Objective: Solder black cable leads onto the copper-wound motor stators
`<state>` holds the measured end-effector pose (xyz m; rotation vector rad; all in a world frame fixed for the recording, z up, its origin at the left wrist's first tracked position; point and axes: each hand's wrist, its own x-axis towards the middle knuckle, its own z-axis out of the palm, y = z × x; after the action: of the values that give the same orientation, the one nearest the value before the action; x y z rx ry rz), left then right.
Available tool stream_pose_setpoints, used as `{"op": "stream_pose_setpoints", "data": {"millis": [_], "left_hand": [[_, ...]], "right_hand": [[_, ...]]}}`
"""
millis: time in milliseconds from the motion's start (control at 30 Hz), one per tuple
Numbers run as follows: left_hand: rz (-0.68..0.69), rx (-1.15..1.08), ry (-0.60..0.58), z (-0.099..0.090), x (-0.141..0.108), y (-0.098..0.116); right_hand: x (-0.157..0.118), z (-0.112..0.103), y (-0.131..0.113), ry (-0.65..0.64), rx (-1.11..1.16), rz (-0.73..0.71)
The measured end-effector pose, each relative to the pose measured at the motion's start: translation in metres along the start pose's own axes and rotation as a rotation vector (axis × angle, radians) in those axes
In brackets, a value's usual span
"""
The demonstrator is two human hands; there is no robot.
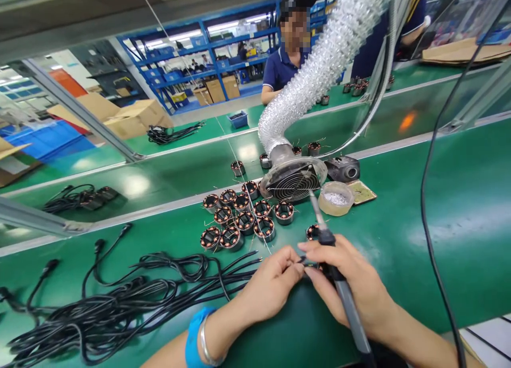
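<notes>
The right hand (359,283) holds one soldering iron (348,303).

We've got the soldering iron (349,301) in our right hand (351,280): grey handle, dark collar, bare metal shaft, held slanted, tip pointing away from us and a bit left. Small dark wire end (302,259) is pinched at our left fingertips (294,272), a yellow-green bit showing beside it; mostly covered by fingers, so we can't tell its full shape.
</notes>
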<state>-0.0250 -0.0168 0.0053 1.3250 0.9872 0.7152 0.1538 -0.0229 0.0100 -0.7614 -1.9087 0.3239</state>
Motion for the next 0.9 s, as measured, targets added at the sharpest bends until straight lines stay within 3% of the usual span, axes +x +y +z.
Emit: {"op": "stream_pose_setpoints", "data": {"millis": [200,433,567,733,900], "left_hand": [[0.006,0.212,-0.049,0.005,-0.006,0.006],[-0.004,0.520,0.060,0.001,-0.004,0.017],[-0.062,0.382,0.017,0.001,0.000,0.015],[-0.078,0.261,-0.015,0.001,0.001,0.008],[-0.126,0.060,-0.043,0.003,0.002,0.001]], "right_hand": [[0.015,0.003,0.008,-0.255,0.112,-0.019],[0.005,-0.015,0.022,-0.258,0.044,0.089],[0.000,-0.018,0.023,-0.273,0.041,0.032],[-0.002,-0.014,0.020,-0.164,-0.023,-0.020],[-0.005,-0.009,0.018,-0.189,-0.048,-0.027]]}}
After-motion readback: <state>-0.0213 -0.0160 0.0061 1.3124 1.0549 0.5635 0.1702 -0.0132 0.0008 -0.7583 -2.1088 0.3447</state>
